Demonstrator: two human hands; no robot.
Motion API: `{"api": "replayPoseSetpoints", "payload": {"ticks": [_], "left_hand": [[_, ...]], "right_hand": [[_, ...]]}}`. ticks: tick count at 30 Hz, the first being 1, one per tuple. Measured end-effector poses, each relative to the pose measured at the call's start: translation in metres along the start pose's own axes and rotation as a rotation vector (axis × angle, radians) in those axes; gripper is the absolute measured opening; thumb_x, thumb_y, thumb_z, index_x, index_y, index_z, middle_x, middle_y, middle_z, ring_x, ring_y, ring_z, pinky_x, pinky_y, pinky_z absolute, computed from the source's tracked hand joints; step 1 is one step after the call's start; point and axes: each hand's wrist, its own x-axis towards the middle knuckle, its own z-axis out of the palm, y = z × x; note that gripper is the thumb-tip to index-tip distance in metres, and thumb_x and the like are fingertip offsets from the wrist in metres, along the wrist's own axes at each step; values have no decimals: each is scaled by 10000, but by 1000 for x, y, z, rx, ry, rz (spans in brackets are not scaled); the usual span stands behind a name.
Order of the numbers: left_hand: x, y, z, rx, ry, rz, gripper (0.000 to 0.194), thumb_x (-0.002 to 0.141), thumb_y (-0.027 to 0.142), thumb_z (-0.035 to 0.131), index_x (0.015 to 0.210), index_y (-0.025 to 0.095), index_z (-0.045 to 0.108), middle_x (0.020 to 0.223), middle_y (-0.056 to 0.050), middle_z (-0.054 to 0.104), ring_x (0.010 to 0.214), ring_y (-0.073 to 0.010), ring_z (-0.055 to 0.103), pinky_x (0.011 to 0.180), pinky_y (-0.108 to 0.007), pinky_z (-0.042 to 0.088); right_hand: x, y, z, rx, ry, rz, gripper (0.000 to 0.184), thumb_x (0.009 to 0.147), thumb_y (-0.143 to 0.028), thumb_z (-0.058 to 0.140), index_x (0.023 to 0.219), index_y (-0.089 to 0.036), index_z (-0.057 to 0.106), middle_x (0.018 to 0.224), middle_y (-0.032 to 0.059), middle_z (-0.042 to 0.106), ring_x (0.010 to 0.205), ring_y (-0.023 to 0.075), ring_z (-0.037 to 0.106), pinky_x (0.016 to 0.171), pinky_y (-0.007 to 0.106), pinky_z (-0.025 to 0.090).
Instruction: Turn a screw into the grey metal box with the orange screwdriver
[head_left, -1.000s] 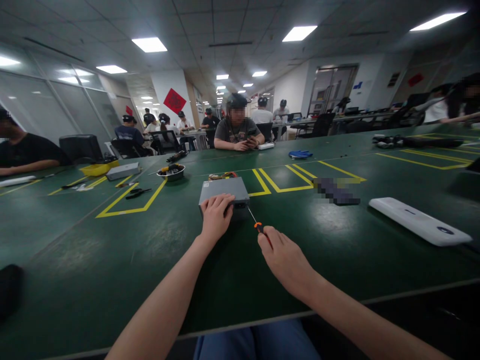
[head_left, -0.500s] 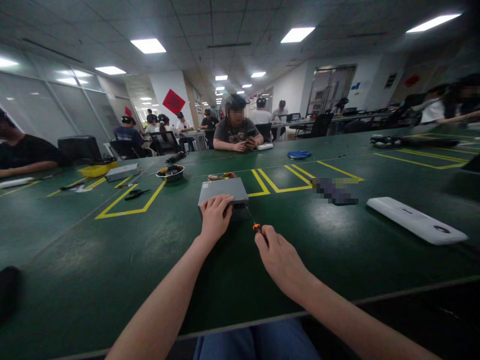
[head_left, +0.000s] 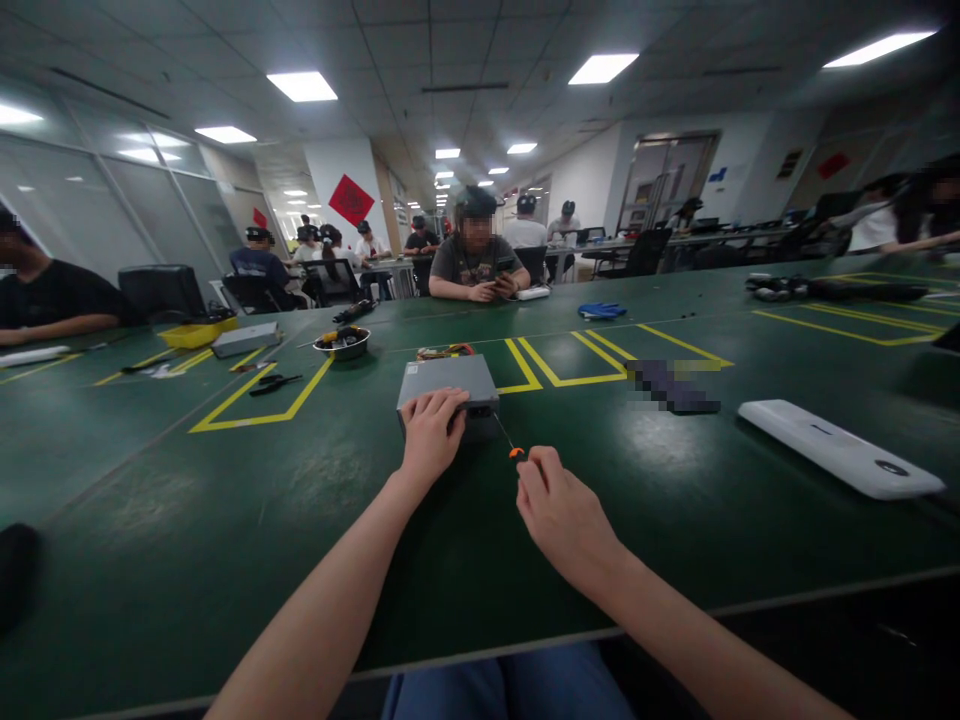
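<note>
A grey metal computer power supply (head_left: 454,374) sits on the green table, with a bundle of coloured wires (head_left: 446,351) at its far side. My left hand (head_left: 431,430) grips its near left part, fingers over the top and thumb against the near face. A screwdriver (head_left: 517,454) with an orange and black handle is pinched in the fingers of my right hand (head_left: 566,510). Its thin shaft slants up to the near right corner of the power supply. Whether the tip sits in a screw is too small to tell.
Left of the power supply stand a metal bowl (head_left: 343,343) with tools, black pliers (head_left: 275,383) and a yellow tray (head_left: 198,331). A white oblong device (head_left: 840,448) lies at right; blue gloves (head_left: 601,311) lie farther back. Across the table sits a person (head_left: 476,255) holding a phone.
My right hand's fingers have shifted and turned a little on the screwdriver handle. My left hand and the power supply hold their place.
</note>
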Motion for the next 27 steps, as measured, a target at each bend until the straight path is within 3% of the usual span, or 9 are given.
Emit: {"api": "replayPoseSetpoints", "payload": {"ticks": [4,9,12,14,19,23,27], "left_hand": [[0,0,-1,4,-6,4,251,852,204,492,1074,300,557,1156,15,613,1084,-189,508,885,-380,284],[0,0,0,0,0,1,249,855,207,488,1074,302,557,1155,16,613,1085,-188,507,887,-383,282],[0,0,2,-5,8,-4,243,853,208,492,1068,301,557,1152,17,614,1079,-187,508,885,-382,279],[-1,0,2,-9,11,-5,239,850,208,496,1061,302,558,1148,21,616,1076,-185,510,889,-382,276],[0,1,1,-9,6,-1,242,849,202,495,1061,300,557,1142,14,620,1079,-187,510,891,-383,274],[0,1,0,-1,9,-3,243,848,203,494,1062,298,560,1142,9,619,1077,-186,511,885,-379,279],[0,0,0,7,9,-2,242,847,212,497,1061,301,565,1142,9,617,1077,-187,511,888,-375,280]], "right_hand": [[0,-3,-5,-3,-37,-85,215,791,-9,379,884,-113,543,900,114,547,665,148,544,576,255,450],[-4,9,-15,-74,128,-287,321,807,17,342,1030,-46,565,987,182,599,835,193,602,710,281,485],[-6,14,-11,-99,161,-342,303,825,6,361,1034,-43,574,999,192,612,836,186,611,716,271,480],[-7,14,-4,-99,158,-333,273,837,-18,381,1019,-52,581,976,180,617,778,166,611,679,256,473],[-9,13,7,-32,131,-154,183,856,-139,459,992,-133,583,858,76,591,593,111,539,542,227,416],[-7,11,2,-53,58,-171,204,837,-107,456,1000,-159,567,941,103,566,661,141,540,592,261,427],[-3,11,-2,-70,81,-252,246,820,-25,396,983,-101,565,937,124,562,714,150,547,638,264,435]]}}
